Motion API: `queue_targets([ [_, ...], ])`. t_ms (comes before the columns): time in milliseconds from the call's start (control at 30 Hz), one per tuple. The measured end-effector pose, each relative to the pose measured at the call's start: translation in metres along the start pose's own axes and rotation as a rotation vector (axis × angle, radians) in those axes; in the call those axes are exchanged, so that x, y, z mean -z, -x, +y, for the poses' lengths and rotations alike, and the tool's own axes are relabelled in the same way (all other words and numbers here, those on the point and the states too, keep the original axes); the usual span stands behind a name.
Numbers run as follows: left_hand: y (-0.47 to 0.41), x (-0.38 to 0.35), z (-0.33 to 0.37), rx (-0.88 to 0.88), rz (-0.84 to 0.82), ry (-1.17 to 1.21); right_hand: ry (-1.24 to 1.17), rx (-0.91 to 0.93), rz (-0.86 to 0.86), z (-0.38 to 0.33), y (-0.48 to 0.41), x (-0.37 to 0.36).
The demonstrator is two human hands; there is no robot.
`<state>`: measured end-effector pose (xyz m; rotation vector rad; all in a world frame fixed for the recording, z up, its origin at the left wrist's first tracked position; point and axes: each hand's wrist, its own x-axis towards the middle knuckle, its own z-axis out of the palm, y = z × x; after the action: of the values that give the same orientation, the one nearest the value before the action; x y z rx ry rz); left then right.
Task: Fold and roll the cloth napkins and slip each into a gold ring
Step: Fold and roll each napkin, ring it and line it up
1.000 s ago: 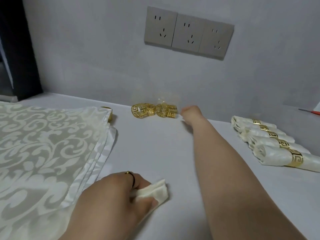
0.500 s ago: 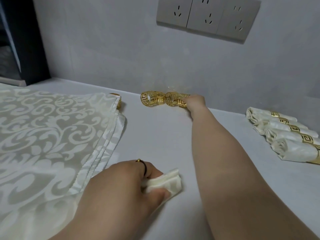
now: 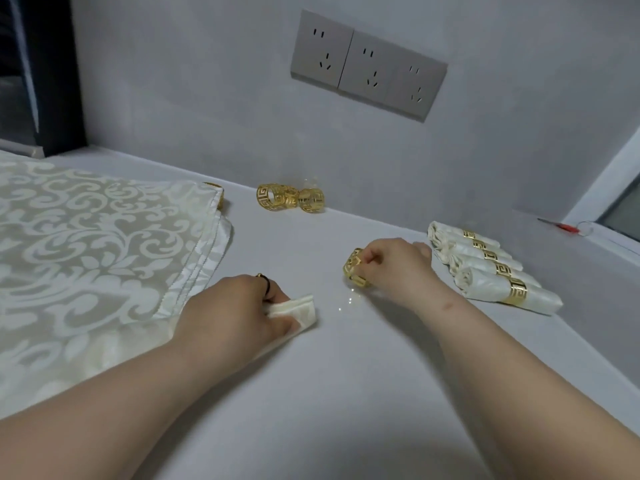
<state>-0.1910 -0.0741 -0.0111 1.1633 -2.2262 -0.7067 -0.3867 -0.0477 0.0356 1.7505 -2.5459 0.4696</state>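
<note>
gripping a rolled napkin with the left hand, mostly hidden in the grip. pinching a gold ring in the right hand, close over the table, with bare surface between. hemmed in by the flat napkin stack left, finished rolls right. half hiding another ring under the stack's corner.

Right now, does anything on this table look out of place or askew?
One gold ring sits partly hidden by the far corner of the flat napkin stack, apart from the loose rings by the wall. Otherwise nothing stands out.
</note>
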Motion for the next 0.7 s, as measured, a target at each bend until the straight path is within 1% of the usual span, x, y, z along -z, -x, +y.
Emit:
queue_targets([
  [133, 0.001, 0.002, 0.002, 0.007, -0.029, 0.015, 0.005, 0.038, -0.083, -0.008, 0.076, 0.011],
  [200, 0.004, 0.002, 0.004, -0.007, -0.038, -0.016, 0.054, 0.028, -0.073, -0.005, 0.098, 0.011],
  [333, 0.011, 0.001, 0.011, -0.053, -0.013, -0.129, 0.046, 0.011, -0.048, -0.007, 0.115, 0.008],
  [467, 0.023, 0.005, 0.02, -0.085, -0.005, -0.21, -0.069, 0.03, -0.025, -0.015, 0.125, 0.013],
  [500, 0.027, 0.004, 0.022, -0.098, -0.007, -0.209, -0.076, 0.03, -0.01, -0.015, 0.125, 0.015],
  [567, 0.036, 0.002, 0.024, -0.115, -0.006, -0.181, -0.003, 0.034, -0.014, -0.016, 0.127, 0.018],
  [633, 0.042, 0.001, 0.024, -0.103, -0.003, -0.125, 0.076, 0.033, -0.059, -0.015, 0.126, 0.017],
  [700, 0.047, 0.001, 0.024, -0.08, -0.009, -0.06, 0.105, 0.028, -0.103, -0.014, 0.125, 0.014],
])
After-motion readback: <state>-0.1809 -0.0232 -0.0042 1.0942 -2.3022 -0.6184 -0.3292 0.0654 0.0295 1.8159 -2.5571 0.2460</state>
